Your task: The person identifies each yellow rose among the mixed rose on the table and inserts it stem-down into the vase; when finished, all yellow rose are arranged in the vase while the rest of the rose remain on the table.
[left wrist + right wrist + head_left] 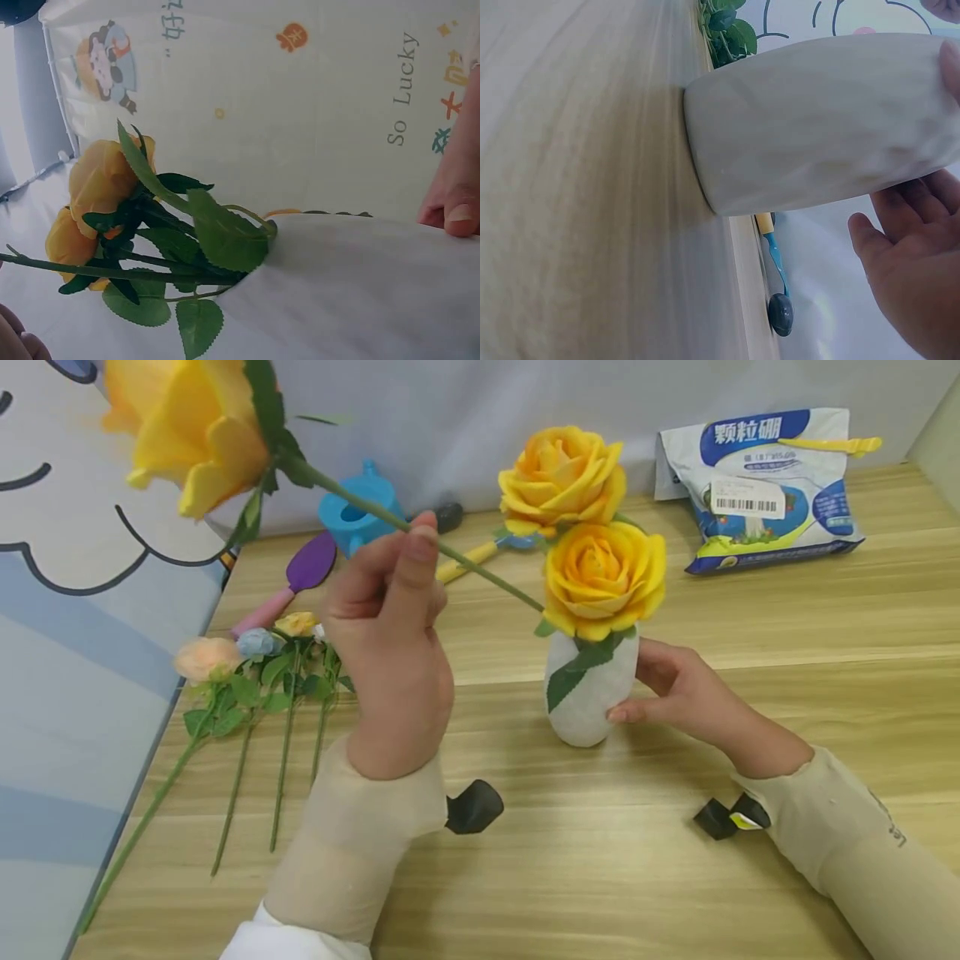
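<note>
My left hand (393, 643) pinches the green stem of an artificial yellow rose (198, 439) between thumb and fingers. Its bloom hangs large at the upper left, and the stem slants down right to the vase mouth, its lower end hidden behind blooms. Two more yellow roses, one behind (562, 481) and one in front (603, 581), stand in the white vase (573, 722). In the left wrist view their leaves (229, 232) spread at the vase mouth. My right hand (690, 697) grips the vase's right side, thumb in front; in the right wrist view the vase base meets the table.
Several smaller artificial flowers (210, 660) lie on the table at left. Behind them are a purple-and-pink trowel (311, 564) and a blue watering can (367, 497). A yellow-handled tool (468, 562) lies behind the vase. A printed bag (772, 497) with a yellow stick stands at back right.
</note>
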The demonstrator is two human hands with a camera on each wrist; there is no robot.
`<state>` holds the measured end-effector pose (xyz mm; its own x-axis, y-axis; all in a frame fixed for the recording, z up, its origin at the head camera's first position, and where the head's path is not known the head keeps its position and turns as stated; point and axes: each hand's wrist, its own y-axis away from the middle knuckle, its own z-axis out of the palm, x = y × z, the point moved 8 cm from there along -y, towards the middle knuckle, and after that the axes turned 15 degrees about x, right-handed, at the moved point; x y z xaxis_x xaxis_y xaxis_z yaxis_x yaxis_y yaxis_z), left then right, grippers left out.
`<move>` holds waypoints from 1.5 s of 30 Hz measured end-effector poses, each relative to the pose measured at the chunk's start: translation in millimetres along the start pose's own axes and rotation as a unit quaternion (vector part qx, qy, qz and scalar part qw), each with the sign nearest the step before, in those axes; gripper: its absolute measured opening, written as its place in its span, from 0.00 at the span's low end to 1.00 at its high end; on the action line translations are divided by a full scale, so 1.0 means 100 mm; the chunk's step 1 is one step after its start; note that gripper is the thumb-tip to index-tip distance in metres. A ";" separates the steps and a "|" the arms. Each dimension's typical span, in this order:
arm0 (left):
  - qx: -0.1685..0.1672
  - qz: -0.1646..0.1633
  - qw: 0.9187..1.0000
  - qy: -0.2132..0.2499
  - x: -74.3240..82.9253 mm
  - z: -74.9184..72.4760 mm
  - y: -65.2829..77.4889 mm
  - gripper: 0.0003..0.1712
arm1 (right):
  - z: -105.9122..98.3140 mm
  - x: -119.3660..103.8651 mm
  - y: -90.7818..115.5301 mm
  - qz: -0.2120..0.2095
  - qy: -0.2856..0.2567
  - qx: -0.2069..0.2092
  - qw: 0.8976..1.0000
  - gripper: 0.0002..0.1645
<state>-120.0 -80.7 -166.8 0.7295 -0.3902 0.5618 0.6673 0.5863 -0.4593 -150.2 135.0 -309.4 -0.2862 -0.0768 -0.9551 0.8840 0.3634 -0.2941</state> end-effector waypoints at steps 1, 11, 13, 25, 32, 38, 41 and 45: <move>0.001 -0.005 1.000 -0.005 -0.03 -0.01 0.01 0.19 | 0.00 0.00 0.00 -0.003 -0.002 -0.001 1.000 0.36; -0.036 -0.063 0.995 -0.073 -0.29 -0.06 0.25 0.22 | 0.02 0.01 0.00 -0.007 -0.009 -0.004 1.000 0.37; -0.050 -0.069 0.993 -0.087 -0.33 -0.05 0.28 0.23 | 0.02 0.01 0.00 -0.007 -0.007 -0.005 1.000 0.36; -0.119 -0.029 0.973 -0.196 -0.50 -0.06 0.49 0.02 | 0.03 0.01 0.01 -0.009 -0.015 -0.003 1.000 0.37; -0.140 -0.003 0.963 -0.230 -0.59 -0.10 0.57 0.10 | 0.03 0.00 0.01 -0.006 -0.006 0.001 1.000 0.36; -0.151 0.016 0.958 -0.243 -0.60 -0.10 0.60 0.02 | 0.02 0.00 0.01 0.000 -0.005 0.010 1.000 0.35; -0.155 0.022 0.957 -0.243 -0.62 -0.09 0.60 0.03 | 0.01 0.00 0.01 0.002 -0.005 0.013 1.000 0.35; -0.159 0.025 0.958 -0.239 -0.62 -0.07 0.59 0.03 | 0.00 0.00 0.00 0.002 -0.006 0.015 1.000 0.35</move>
<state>-124.9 -27.2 -233.5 0.6605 0.0469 0.7494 0.7007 0.3201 -0.6376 -149.6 135.0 -309.3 -0.2782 -0.0873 -0.9565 0.8957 0.3360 -0.2912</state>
